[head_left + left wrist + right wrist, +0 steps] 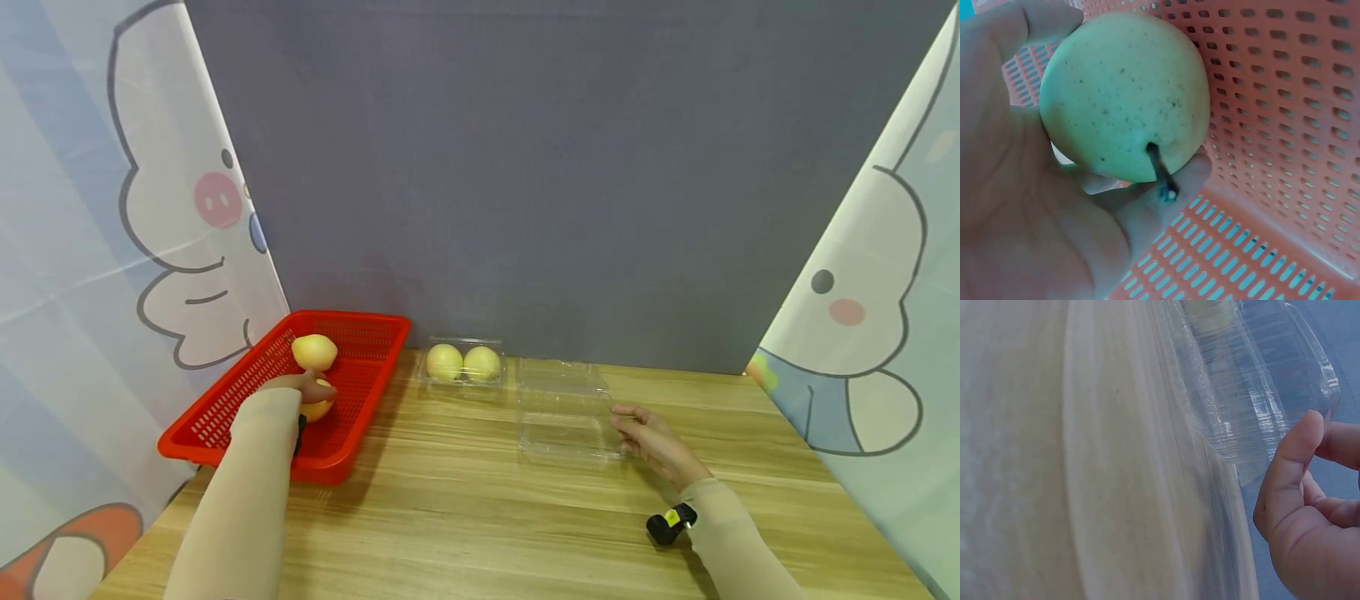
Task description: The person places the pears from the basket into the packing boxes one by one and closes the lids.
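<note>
A speckled yellow-green pear (1124, 94) is gripped by the left hand (309, 387) inside the red basket (225, 412) at the left of the wooden table (480, 517), fingers and thumb curled round the fruit, its stem turned towards the palm. A second pear (314, 351) lies just beyond it in the basket. To the right, an open clear clamshell box (564, 417) is steadied at its right edge by the right hand (651, 440), whose fingers are loosely bent beside the plastic without pinching it. Further back, a closed box (462, 364) holds two pears. The picking-up step appears to be in hand; the next move seems to call for a lift clear of the basket wall and a carry rightwards to the open box.
</note>
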A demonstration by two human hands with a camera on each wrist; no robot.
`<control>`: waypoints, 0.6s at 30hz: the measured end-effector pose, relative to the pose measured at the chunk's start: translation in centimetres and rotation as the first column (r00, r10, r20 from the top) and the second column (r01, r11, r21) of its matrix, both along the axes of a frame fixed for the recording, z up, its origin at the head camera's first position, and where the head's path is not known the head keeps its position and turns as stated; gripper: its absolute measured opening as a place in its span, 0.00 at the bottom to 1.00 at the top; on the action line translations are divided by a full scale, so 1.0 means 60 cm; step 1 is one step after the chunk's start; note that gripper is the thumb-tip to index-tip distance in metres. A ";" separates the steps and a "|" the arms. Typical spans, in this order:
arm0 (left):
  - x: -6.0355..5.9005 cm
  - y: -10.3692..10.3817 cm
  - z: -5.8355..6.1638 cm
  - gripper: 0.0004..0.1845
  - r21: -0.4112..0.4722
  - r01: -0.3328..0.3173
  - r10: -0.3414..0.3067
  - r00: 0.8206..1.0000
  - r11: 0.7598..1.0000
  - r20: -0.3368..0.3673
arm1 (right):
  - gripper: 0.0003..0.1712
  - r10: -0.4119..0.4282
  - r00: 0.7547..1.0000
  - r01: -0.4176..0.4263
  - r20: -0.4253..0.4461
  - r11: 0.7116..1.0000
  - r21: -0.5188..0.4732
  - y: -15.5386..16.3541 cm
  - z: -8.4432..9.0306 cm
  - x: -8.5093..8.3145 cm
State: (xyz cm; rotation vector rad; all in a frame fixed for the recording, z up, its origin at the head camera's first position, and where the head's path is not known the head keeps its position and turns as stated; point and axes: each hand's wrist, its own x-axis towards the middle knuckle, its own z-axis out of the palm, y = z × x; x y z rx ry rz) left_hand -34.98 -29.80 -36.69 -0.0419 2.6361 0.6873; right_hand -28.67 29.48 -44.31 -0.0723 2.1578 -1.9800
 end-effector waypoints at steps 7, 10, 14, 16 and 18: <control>0.013 0.001 0.011 0.36 -0.046 -0.023 0.022 0.999 0.999 -0.024 | 0.33 0.002 1.000 -0.002 -0.003 1.000 0.003 0.000 0.001 0.002; 0.018 0.004 0.013 0.35 -0.038 -0.024 0.023 0.999 0.999 -0.036 | 0.32 -0.012 1.000 0.012 0.004 1.000 -0.007 -0.003 0.002 0.005; 0.019 0.007 0.010 0.36 0.008 -0.026 0.026 0.999 1.000 -0.042 | 0.32 -0.019 1.000 0.019 0.005 1.000 -0.016 -0.006 0.003 0.008; 0.017 0.008 0.009 0.36 0.014 -0.007 0.007 0.999 1.000 -0.054 | 0.33 -0.015 1.000 0.015 -0.001 1.000 -0.015 -0.006 0.005 0.009; 0.016 0.010 0.011 0.34 0.001 0.006 -0.006 0.998 1.000 -0.069 | 0.33 -0.015 1.000 0.015 -0.001 1.000 -0.015 -0.006 0.005 0.009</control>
